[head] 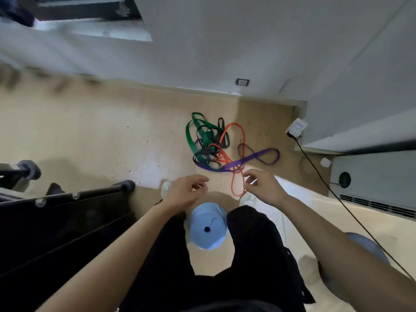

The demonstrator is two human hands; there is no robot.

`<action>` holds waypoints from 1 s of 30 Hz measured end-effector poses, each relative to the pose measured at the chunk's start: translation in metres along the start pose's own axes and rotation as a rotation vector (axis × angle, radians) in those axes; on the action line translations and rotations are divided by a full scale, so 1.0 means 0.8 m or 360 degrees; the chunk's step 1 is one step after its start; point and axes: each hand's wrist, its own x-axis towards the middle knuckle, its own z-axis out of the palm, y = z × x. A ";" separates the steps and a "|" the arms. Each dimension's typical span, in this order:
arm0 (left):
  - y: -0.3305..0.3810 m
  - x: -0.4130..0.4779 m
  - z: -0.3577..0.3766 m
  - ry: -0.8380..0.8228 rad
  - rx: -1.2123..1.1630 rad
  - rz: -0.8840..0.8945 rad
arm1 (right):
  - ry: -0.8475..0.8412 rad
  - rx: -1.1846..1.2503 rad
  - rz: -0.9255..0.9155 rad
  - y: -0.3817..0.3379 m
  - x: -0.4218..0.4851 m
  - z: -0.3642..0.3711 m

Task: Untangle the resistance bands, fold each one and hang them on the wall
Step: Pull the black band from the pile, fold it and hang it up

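Note:
A tangle of resistance bands lies on the beige floor near the wall corner. It holds a green band (188, 136), a black band (221, 122), a red band (242, 134) and a purple band (265, 152), all looped through each other. My left hand (184, 192) hovers just short of the pile with loosely curled fingers, holding nothing. My right hand (263, 185) hovers beside the red band's near loop, fingers also loosely curled, with nothing in its grip. The white wall (225, 41) rises behind the pile.
A light blue round object (207, 228) sits between my legs. A black rack (67, 197) stands to the left. A black cable (326, 183) runs from a white plug (297, 127) across the floor on the right. A wall socket (242, 82) sits low on the wall.

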 end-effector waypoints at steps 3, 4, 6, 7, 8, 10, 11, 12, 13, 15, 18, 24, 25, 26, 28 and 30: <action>-0.033 0.095 -0.019 -0.0049 0.0070 0.0000 | 0.0021 0.0029 0.0059 0.003 0.091 0.007; -0.047 0.130 -0.024 -0.0065 0.0080 0.0000 | 0.0037 0.0044 0.0087 0.006 0.122 0.012; -0.080 0.201 -0.030 -0.0086 0.0114 0.0018 | 0.0055 0.0038 0.0173 0.011 0.181 0.027; -0.100 0.238 -0.031 -0.0097 0.0149 0.0019 | 0.0062 0.0022 0.0212 0.014 0.211 0.037; -0.119 0.272 -0.032 -0.0119 0.0185 0.0003 | 0.0069 0.0010 0.0247 0.018 0.240 0.048; -0.156 0.339 -0.027 -0.0155 0.0224 -0.0010 | 0.0081 0.0000 0.0305 0.033 0.298 0.072; -0.175 0.373 -0.021 -0.0169 0.0238 -0.0014 | 0.0066 -0.0016 0.0320 0.044 0.330 0.086; -0.193 0.408 -0.014 -0.0182 0.0251 -0.0028 | 0.0041 -0.0041 0.0335 0.056 0.363 0.101; -0.213 0.443 -0.004 -0.0181 0.0273 -0.0035 | 0.0014 -0.0070 0.0346 0.071 0.399 0.116; -0.258 0.513 0.024 -0.0167 0.0356 -0.0062 | -0.0028 -0.0126 0.0309 0.102 0.470 0.146; -0.328 0.609 0.076 -0.0107 0.0607 -0.0001 | -0.0114 -0.0249 0.0215 0.163 0.573 0.189; -0.415 0.706 0.155 -0.0325 0.1117 0.0228 | -0.0401 -0.0795 0.0014 0.276 0.705 0.267; -0.418 0.716 0.154 -0.0382 0.1078 0.0265 | -0.0374 -0.0856 -0.0037 0.284 0.713 0.270; -0.416 0.726 0.150 -0.0479 0.1010 0.0280 | -0.0338 -0.0900 -0.0078 0.289 0.718 0.269; -0.406 0.740 0.137 -0.0689 0.0863 0.0241 | -0.0257 -0.0945 -0.0132 0.292 0.715 0.260; -0.395 0.737 0.127 -0.0823 0.0671 0.0113 | -0.0135 -0.0983 -0.0171 0.290 0.704 0.247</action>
